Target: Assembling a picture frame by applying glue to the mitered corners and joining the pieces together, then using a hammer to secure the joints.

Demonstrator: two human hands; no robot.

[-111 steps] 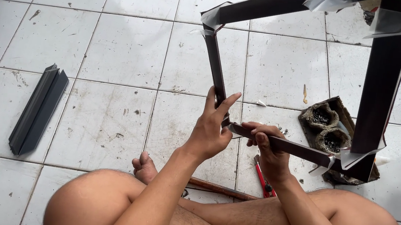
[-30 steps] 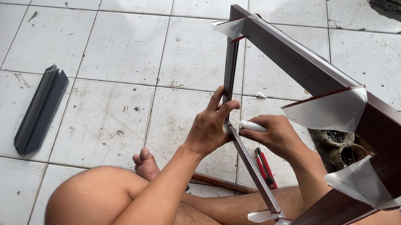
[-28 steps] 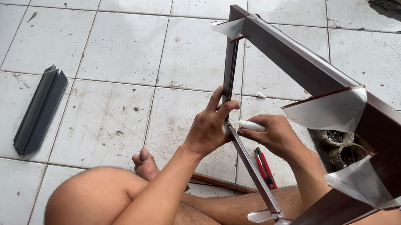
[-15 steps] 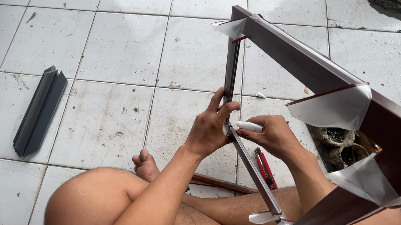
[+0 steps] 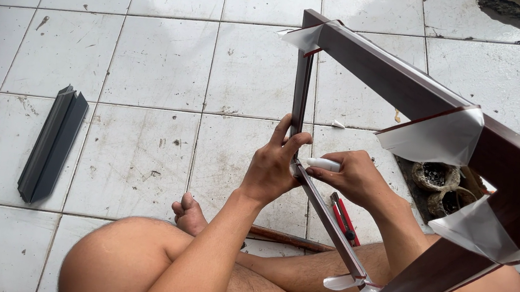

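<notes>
Seated cross-legged on the tiled floor (image 5: 153, 57), I steady a dark brown rectangular frame (image 5: 407, 91) propped across my lap, its corners wrapped in loose white film (image 5: 441, 136). My left hand (image 5: 274, 167) has its grip clamped on the frame's thin near rail at a corner, bracing it upright so it cannot twist. My right hand (image 5: 353, 178) closes its grip on a small white tool (image 5: 324, 164), tip against the same corner. A red-handled cutter (image 5: 346, 218) lies beside my leg; a grey channel offcut (image 5: 51, 143) lies well apart.
</notes>
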